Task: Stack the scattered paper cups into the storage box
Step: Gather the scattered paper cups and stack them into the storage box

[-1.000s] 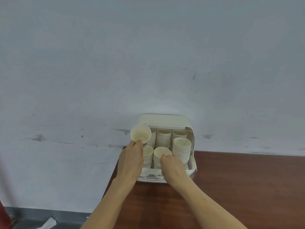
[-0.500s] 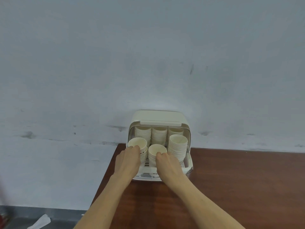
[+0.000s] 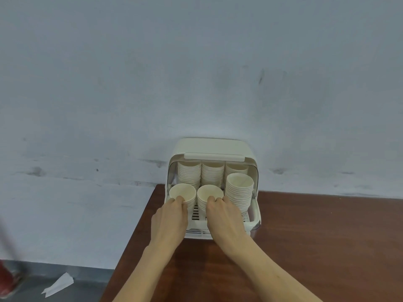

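- Left hand (image 3: 172,216) grip closed on front-left cup stack (image 3: 182,194); right hand (image 3: 224,216) grip closed on front-middle cup stack (image 3: 209,196).
- Both stacks upright inside storage box (image 3: 256,219) on desk (image 3: 305,236), directly ahead of fingertips.

Worktop (image 3: 316,247): dark brown wood grain, set against the wall. Wall (image 3: 196,73): pale grey-blue, scuffed. Floor (image 3: 87,286): grey, at 7 o'clock. Paper scrap (image 3: 57,286): white, creased, on the floor. Red object (image 3: 8,277): blurred, at 8 o'clock.

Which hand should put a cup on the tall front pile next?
Probably the right hand: it grips the middle cream paper-cup stack, beside the tall front-right stack. The left hand is farther away.
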A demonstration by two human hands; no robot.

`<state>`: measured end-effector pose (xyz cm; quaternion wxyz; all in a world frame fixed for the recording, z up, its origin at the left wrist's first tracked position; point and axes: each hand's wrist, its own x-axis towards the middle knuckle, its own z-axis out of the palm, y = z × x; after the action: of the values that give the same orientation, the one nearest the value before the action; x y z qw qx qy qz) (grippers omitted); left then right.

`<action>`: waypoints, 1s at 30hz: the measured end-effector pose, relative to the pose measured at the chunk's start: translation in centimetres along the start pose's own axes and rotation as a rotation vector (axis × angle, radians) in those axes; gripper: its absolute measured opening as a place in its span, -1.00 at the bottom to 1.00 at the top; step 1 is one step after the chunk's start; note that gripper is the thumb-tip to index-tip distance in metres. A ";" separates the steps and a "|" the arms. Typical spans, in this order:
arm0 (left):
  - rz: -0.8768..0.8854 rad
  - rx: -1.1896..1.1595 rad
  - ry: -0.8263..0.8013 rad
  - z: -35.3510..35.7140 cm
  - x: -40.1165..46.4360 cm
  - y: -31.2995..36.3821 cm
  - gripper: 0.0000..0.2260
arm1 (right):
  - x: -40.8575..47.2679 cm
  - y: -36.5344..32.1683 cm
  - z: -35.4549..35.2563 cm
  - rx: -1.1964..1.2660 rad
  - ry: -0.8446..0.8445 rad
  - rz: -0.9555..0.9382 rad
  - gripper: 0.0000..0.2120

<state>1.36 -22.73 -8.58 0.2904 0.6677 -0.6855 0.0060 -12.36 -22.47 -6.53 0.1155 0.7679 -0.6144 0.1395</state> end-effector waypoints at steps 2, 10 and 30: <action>-0.011 -0.035 0.002 0.1 0.1 -0.1 -0.80 | 0.4 0.1 0.2 0.002 -0.003 -0.004 -0.79; -0.077 -0.184 0.005 0.4 0.5 -0.5 -0.83 | 1.4 0.5 0.4 0.034 -0.030 -0.007 -0.77; -0.101 -0.329 0.045 -1.5 -0.1 0.2 -0.67 | 0.1 6.3 -3.6 0.025 -0.024 0.230 -0.77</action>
<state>1.75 -21.96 -7.28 0.4110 0.6443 -0.6362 -0.1060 -18.77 -22.64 -3.08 0.0818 0.6953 -0.6980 0.1504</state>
